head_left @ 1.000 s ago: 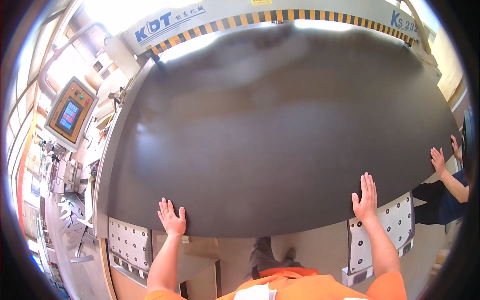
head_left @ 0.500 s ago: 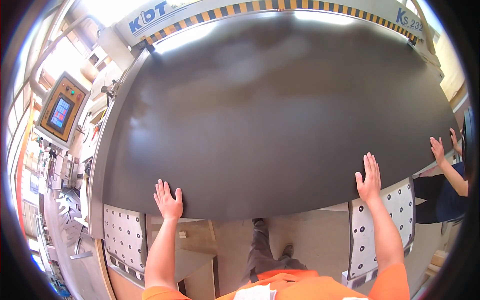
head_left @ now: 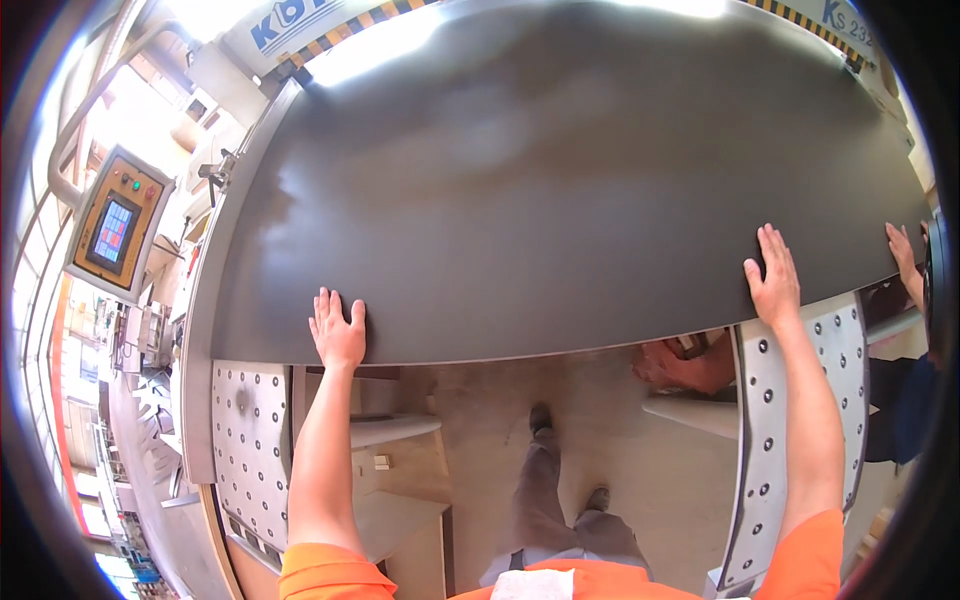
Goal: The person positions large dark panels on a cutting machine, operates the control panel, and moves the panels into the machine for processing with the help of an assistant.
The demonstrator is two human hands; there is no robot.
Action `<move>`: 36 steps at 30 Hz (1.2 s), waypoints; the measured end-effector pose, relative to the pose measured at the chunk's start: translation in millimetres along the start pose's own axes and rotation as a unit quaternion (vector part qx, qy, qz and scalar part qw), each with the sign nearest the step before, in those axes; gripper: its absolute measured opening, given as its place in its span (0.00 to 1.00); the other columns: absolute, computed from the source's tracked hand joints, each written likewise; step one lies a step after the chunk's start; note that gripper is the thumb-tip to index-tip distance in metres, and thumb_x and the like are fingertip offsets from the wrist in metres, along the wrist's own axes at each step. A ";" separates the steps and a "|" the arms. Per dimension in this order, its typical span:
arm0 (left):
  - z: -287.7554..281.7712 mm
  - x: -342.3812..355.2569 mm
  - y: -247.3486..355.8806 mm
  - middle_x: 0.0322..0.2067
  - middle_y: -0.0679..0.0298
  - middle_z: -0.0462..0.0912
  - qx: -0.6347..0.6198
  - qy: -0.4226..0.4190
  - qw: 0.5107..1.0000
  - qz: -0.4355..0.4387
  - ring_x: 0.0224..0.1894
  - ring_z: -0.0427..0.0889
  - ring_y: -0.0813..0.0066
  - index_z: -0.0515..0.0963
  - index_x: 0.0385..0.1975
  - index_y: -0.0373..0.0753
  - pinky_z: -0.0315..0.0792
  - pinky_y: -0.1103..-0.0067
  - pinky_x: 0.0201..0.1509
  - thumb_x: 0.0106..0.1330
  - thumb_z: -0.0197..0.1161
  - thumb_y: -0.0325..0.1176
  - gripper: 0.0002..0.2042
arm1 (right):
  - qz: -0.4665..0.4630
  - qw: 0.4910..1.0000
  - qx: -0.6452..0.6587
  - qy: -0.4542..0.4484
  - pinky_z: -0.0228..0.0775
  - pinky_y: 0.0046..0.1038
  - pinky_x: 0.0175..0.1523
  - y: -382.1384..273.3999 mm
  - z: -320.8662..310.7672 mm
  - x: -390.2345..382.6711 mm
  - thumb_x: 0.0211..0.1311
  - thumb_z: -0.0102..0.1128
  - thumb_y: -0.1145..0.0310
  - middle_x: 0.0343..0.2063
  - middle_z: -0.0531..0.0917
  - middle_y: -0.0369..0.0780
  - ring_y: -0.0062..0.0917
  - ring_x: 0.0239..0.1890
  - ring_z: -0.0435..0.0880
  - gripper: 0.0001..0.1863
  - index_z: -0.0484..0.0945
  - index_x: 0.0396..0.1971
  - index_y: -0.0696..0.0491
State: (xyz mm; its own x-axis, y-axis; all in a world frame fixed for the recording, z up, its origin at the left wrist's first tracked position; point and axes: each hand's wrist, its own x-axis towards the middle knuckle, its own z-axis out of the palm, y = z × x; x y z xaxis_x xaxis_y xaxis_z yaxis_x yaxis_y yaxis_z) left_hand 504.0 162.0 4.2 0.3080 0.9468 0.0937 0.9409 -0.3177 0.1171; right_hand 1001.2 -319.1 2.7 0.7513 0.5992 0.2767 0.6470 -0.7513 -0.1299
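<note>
A large dark grey board [head_left: 540, 190] lies across the machine bed, its near edge a little below both hands. My left hand [head_left: 338, 330] rests flat on the board near that edge at the left, fingers spread and pointing away from me. My right hand [head_left: 773, 275] lies flat on the board further right, fingers stretched out. Below the board's edge stand a left metal support table with small round studs [head_left: 250, 440] and a similar right one [head_left: 795, 410], under my forearms.
Another person's hand [head_left: 905, 260] touches the board at the far right. A striped machine beam [head_left: 350, 30] spans the back. A control panel [head_left: 118, 225] on an arm stands left. Between the support tables are the floor [head_left: 465, 460], my legs and a reddish item [head_left: 680, 365].
The board and both my hands have moved away from me, uncovering more of the support tables and floor. The other person's hand has moved along with the board.
</note>
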 end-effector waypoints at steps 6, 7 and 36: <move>17.5 82.3 15.8 0.76 0.60 0.51 0.004 0.016 1.000 0.013 0.78 0.45 0.67 0.60 0.71 0.37 0.39 0.64 0.79 0.72 0.45 0.58 0.36 | 0.002 1.000 0.009 0.002 0.47 0.35 0.77 -17.7 27.3 74.0 0.71 0.50 0.57 0.72 0.62 0.42 0.35 0.75 0.57 0.31 0.63 0.69 0.54; 19.5 95.2 17.0 0.76 0.60 0.51 0.003 0.019 1.000 0.016 0.78 0.45 0.66 0.60 0.71 0.37 0.39 0.64 0.79 0.72 0.45 0.58 0.36 | -0.001 1.000 0.005 0.004 0.47 0.34 0.77 -15.8 36.8 87.6 0.71 0.50 0.56 0.72 0.63 0.42 0.34 0.75 0.57 0.31 0.63 0.69 0.54; 63.7 369.3 137.6 0.71 0.51 0.61 -0.086 0.072 0.992 0.055 0.73 0.58 0.55 0.69 0.65 0.30 0.52 0.68 0.75 0.70 0.50 0.55 0.34 | 0.060 0.998 0.029 -0.003 0.41 0.31 0.77 -32.9 148.9 389.5 0.70 0.44 0.42 0.74 0.56 0.43 0.32 0.77 0.49 0.40 0.58 0.72 0.56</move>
State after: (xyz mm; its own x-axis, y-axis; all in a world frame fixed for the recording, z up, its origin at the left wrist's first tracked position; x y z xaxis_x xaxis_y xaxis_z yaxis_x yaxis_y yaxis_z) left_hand 756.2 471.3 -8.0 0.3718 0.8928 0.2545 0.8612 -0.4340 0.2645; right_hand 1291.9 -19.9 -27.0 0.8243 0.5082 0.2496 0.5590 -0.8005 -0.2160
